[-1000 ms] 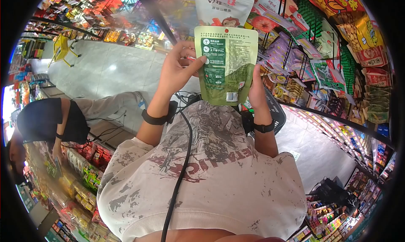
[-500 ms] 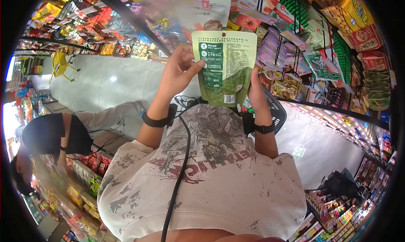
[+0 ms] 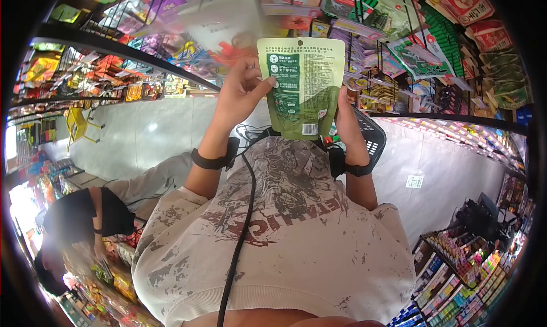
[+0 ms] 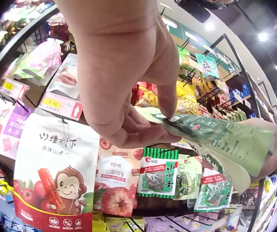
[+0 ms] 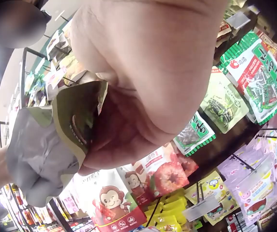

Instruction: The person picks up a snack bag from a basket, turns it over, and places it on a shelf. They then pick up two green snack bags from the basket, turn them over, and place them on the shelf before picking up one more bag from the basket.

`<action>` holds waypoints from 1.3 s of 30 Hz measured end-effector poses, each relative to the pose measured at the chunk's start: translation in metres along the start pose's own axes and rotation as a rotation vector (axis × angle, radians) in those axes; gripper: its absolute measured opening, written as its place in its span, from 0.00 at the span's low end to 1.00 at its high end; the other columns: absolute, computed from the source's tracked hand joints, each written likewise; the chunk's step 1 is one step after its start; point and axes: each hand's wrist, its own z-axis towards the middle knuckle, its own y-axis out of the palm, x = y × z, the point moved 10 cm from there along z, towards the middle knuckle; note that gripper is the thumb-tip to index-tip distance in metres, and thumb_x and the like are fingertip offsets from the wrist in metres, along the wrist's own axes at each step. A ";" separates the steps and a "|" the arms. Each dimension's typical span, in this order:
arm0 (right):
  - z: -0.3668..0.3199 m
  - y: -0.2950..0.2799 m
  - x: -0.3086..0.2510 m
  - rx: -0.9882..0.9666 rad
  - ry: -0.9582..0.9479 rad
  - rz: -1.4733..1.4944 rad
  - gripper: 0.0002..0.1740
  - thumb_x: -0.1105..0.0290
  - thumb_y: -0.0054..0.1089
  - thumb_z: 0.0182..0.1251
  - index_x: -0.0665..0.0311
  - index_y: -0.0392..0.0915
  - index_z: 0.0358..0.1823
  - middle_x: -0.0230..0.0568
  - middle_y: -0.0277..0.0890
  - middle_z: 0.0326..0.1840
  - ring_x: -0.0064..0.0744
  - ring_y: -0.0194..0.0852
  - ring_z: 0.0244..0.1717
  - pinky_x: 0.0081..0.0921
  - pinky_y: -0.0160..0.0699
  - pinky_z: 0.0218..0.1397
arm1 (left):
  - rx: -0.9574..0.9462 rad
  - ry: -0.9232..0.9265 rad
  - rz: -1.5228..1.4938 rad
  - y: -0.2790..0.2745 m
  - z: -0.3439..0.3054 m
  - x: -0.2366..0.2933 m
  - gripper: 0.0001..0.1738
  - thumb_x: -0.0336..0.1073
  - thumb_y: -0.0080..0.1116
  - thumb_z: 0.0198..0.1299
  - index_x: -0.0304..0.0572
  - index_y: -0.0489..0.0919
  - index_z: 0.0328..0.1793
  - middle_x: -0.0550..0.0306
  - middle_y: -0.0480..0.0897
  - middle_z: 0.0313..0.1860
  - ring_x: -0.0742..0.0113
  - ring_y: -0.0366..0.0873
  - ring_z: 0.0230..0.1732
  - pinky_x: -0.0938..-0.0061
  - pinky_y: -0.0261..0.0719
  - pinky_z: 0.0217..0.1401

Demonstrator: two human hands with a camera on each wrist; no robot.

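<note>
A green stand-up snack pouch [image 3: 310, 79] is held up in front of the chest, its printed back toward the head camera. At its left edge, my left hand [image 3: 242, 96] pinches it, thumb on the printed side and fingers behind. My right hand [image 3: 349, 124] holds the opposite edge, its fingers largely hidden behind the pouch. In the left wrist view the pouch [image 4: 225, 137] stretches between both hands. The right wrist view shows a folded edge of the pouch [image 5: 70, 113] against the palm.
Hanging snack bags fill the rack beyond the hands, including a white monkey-print bag [image 4: 56, 169] and a green-striped bag [image 4: 158, 171]. A black basket [image 3: 369, 136] is beside the right forearm. Another person [image 3: 85, 216] bends at left; a yellow stool [image 3: 80, 126] stands on the floor.
The head view has turned, so the rack slides left and the other person appears lower. The pouch stays in both hands, shifted slightly left in view.
</note>
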 end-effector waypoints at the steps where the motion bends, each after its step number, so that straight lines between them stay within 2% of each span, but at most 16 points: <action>1: 0.000 -0.006 0.000 0.004 0.009 0.008 0.42 0.40 0.27 0.85 0.73 0.68 0.73 0.45 0.73 0.71 0.32 0.69 0.69 0.29 0.63 0.73 | -0.011 -0.002 0.000 0.005 0.005 -0.002 0.16 0.24 0.60 0.70 0.36 0.69 0.58 0.57 0.87 0.46 0.75 0.83 0.47 0.80 0.78 0.50; 4: 0.000 -0.027 0.001 0.059 -0.017 0.015 0.42 0.39 0.27 0.84 0.73 0.68 0.72 0.45 0.73 0.70 0.33 0.69 0.69 0.29 0.63 0.73 | -0.036 -0.003 0.074 0.018 0.018 -0.011 0.15 0.24 0.60 0.69 0.36 0.69 0.58 0.57 0.87 0.45 0.75 0.83 0.47 0.79 0.78 0.51; 7: -0.002 -0.044 -0.003 0.080 -0.004 -0.002 0.42 0.39 0.27 0.84 0.73 0.68 0.72 0.46 0.73 0.70 0.33 0.70 0.68 0.29 0.63 0.73 | -0.051 0.044 0.049 0.036 0.029 -0.009 0.16 0.28 0.64 0.68 0.37 0.69 0.55 0.59 0.88 0.41 0.82 0.81 0.33 0.84 0.75 0.34; 10: 0.002 -0.064 -0.001 0.109 -0.050 0.008 0.42 0.39 0.27 0.84 0.73 0.69 0.71 0.46 0.74 0.68 0.34 0.71 0.66 0.29 0.64 0.72 | -0.052 0.020 0.043 0.052 0.037 -0.008 0.16 0.28 0.64 0.68 0.37 0.69 0.55 0.60 0.88 0.40 0.83 0.80 0.32 0.84 0.75 0.34; 13: 0.002 -0.076 -0.001 0.093 -0.011 -0.009 0.41 0.39 0.27 0.84 0.73 0.70 0.70 0.47 0.75 0.67 0.34 0.72 0.65 0.29 0.64 0.72 | -0.045 0.002 0.046 0.062 0.044 -0.016 0.17 0.28 0.65 0.67 0.37 0.69 0.55 0.61 0.88 0.39 0.83 0.80 0.31 0.84 0.75 0.35; 16: 0.004 -0.083 -0.006 0.093 -0.020 0.002 0.41 0.40 0.27 0.85 0.73 0.71 0.69 0.46 0.76 0.66 0.33 0.72 0.65 0.29 0.65 0.71 | -0.079 -0.047 0.108 0.068 0.047 -0.025 0.15 0.26 0.62 0.69 0.37 0.68 0.55 0.59 0.87 0.45 0.78 0.82 0.45 0.80 0.77 0.48; 22: 0.010 -0.093 -0.007 0.073 0.027 -0.062 0.42 0.39 0.28 0.84 0.73 0.70 0.70 0.45 0.75 0.67 0.33 0.72 0.65 0.29 0.64 0.72 | -0.050 -0.031 0.127 0.074 0.050 -0.024 0.15 0.26 0.62 0.69 0.39 0.68 0.54 0.59 0.87 0.44 0.81 0.79 0.39 0.83 0.74 0.43; 28: 0.013 -0.092 -0.018 0.058 0.014 -0.003 0.43 0.38 0.28 0.84 0.72 0.67 0.73 0.45 0.72 0.71 0.33 0.70 0.68 0.29 0.63 0.73 | -0.032 -0.008 0.127 0.080 0.051 -0.017 0.15 0.26 0.64 0.68 0.40 0.68 0.53 0.60 0.87 0.43 0.83 0.76 0.33 0.83 0.71 0.37; 34: 0.011 -0.093 -0.023 0.083 0.029 -0.029 0.43 0.38 0.28 0.84 0.73 0.66 0.74 0.46 0.71 0.72 0.34 0.70 0.69 0.30 0.62 0.74 | -0.029 -0.022 0.121 0.084 0.052 -0.017 0.16 0.26 0.64 0.68 0.38 0.68 0.56 0.60 0.87 0.43 0.80 0.80 0.36 0.82 0.74 0.40; 37: 0.014 -0.098 -0.016 0.066 0.010 -0.053 0.43 0.38 0.26 0.84 0.73 0.65 0.74 0.47 0.71 0.72 0.34 0.69 0.69 0.30 0.61 0.74 | -0.034 0.011 0.146 0.084 0.053 -0.020 0.18 0.28 0.65 0.67 0.37 0.69 0.57 0.59 0.88 0.44 0.81 0.81 0.33 0.82 0.77 0.38; 39: 0.016 -0.102 -0.015 0.077 0.005 -0.059 0.40 0.41 0.30 0.85 0.73 0.69 0.71 0.46 0.74 0.69 0.33 0.71 0.67 0.29 0.63 0.73 | -0.021 0.013 0.103 0.086 0.053 -0.020 0.17 0.28 0.65 0.67 0.37 0.70 0.56 0.60 0.88 0.44 0.81 0.80 0.32 0.82 0.76 0.37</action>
